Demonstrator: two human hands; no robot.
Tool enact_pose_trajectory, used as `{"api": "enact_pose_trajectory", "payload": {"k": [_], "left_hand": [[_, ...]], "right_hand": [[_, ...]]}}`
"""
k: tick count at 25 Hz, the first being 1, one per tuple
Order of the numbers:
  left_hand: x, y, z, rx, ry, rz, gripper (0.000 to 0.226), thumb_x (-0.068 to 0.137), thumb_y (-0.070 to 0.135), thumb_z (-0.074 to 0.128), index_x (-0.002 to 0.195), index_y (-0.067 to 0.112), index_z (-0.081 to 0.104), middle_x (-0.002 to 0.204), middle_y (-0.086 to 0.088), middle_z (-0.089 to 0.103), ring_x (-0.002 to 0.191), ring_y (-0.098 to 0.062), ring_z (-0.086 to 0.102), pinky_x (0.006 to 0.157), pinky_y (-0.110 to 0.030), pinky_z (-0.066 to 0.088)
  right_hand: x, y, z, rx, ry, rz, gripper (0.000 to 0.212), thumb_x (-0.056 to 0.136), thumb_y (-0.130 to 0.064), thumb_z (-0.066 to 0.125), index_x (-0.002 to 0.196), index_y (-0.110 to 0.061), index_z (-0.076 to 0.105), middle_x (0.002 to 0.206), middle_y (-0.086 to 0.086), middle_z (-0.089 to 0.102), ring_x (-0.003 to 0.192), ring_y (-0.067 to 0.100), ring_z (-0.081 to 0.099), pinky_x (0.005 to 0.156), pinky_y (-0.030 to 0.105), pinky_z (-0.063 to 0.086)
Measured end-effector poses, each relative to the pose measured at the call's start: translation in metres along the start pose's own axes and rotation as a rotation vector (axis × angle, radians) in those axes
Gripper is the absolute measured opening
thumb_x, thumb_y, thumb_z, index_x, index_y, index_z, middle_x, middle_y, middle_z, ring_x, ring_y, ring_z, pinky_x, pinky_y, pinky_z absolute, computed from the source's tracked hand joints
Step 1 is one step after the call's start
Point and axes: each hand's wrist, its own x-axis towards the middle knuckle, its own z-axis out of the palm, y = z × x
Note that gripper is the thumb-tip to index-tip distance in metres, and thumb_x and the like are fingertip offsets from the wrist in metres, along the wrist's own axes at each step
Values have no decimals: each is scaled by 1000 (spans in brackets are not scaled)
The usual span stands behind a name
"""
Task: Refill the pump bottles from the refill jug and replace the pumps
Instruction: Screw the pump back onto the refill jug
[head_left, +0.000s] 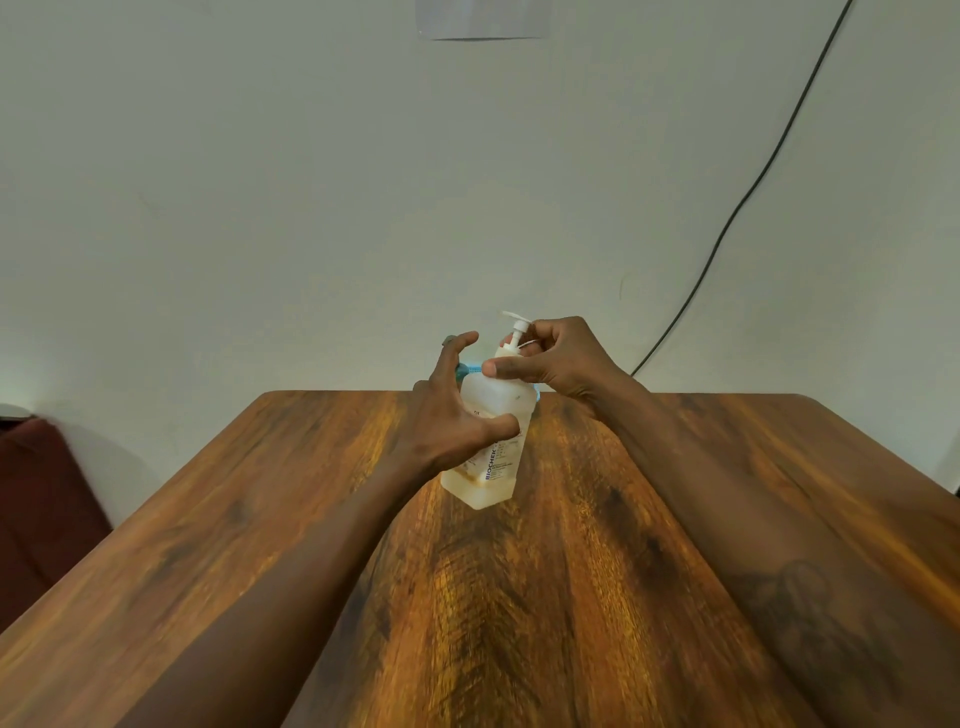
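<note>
A translucent white pump bottle (498, 415) with a printed label is held tilted just above the wooden table (519, 597), a little amber liquid at its bottom. My left hand (452, 410) grips its body, thumb across the front. My right hand (550, 358) pinches the collar of the white pump (518, 332) at the bottle's neck. The pump head points left. Behind the bottle a bluish object (470, 370) peeks out, mostly hidden.
A pale wall stands right behind the table's far edge. A black cable (753, 187) runs down the wall at the right. A dark red seat (41, 499) sits left of the table.
</note>
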Motion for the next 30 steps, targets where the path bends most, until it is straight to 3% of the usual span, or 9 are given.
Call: {"api": "enact_pose_trajectory", "payload": {"k": [7,11,14,18,20,22,26,28,30], "left_hand": [[3,-1,-9,-129,-89,-29,102,64,49,79,152,42,28,129,0,61,90,-18,73,78,-31,64],[6,3,-7,-142,-70,-19,104,66,46,83,154,45,27,131,7,56,95,-20,72,81,-34,64],[7,1,-5,-47,-14,3,111,64,53,84,154,56,19,145,-1,55,101,-31,70,84,-47,63],[1,5,7,-24,25,-1,120,62,57,84,156,60,8,144,-7,58,108,-32,68,87,-51,61],[3,8,9,-1,34,-15,126,61,59,83,158,56,2,150,-9,54,116,-31,65,93,-51,59],[6,10,6,30,36,-20,129,63,59,83,161,47,0,149,-10,55,116,-28,66,96,-46,58],[8,13,-1,66,53,-31,126,65,51,86,164,32,10,133,0,61,110,-20,63,90,-30,46],[8,14,-1,66,54,-56,121,64,53,87,163,29,23,131,7,58,109,-16,61,90,-31,49],[8,13,2,56,35,-24,102,63,57,87,153,30,46,126,9,68,102,-9,68,86,-35,61]], "right_hand": [[-4,4,-15,223,-295,-46,36,92,3,68,126,-7,68,123,10,73,118,24,68,98,38,57],[-3,-2,-19,179,-265,-55,38,87,3,75,123,-6,70,117,10,75,112,23,71,95,38,58],[-3,-11,-18,64,-113,-28,38,71,-10,91,107,-8,78,101,4,79,101,23,75,84,35,62],[-5,-12,1,-264,170,14,62,45,-61,95,72,-15,63,74,-1,69,69,15,66,62,33,55],[-4,-9,8,-388,188,13,72,46,-77,85,73,-19,53,72,-2,60,66,13,54,60,35,47],[-4,-6,7,-303,94,17,78,50,-83,77,92,-20,61,90,-2,68,81,11,63,73,37,57],[-5,-1,-5,222,-164,19,44,95,-45,66,132,-20,62,130,1,69,121,16,65,106,42,52],[-7,-1,-7,249,-161,-14,37,98,-22,67,134,-11,64,128,2,71,120,15,66,104,38,53],[-9,-2,-4,145,-7,-46,37,84,-25,83,116,-11,74,111,0,77,104,14,72,93,33,59]]}}
